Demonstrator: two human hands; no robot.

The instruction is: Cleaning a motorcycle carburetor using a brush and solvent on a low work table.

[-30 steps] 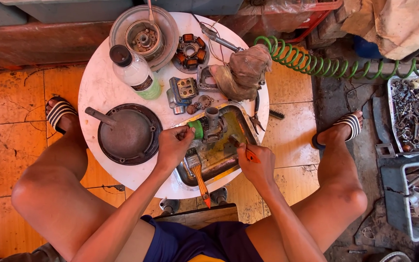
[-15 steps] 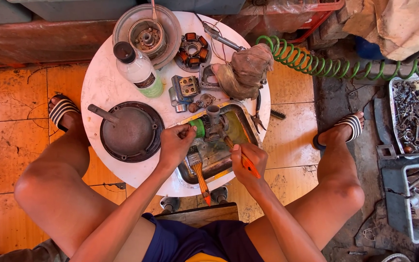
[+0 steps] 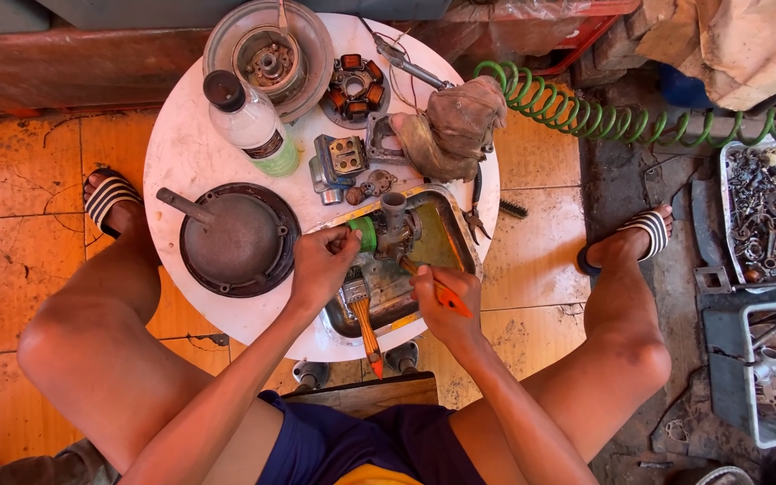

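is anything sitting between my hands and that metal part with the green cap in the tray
Nothing visible. Your left hand is already on the metal part over the tray, and your right hand reaches it with an orange-handled tool. A paintbrush lies between the hands, clear of both.

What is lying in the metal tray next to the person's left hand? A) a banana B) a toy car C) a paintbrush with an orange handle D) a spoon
C: a paintbrush with an orange handle lies in the metal tray, its bristles just below the left hand, its handle pointing toward the person.
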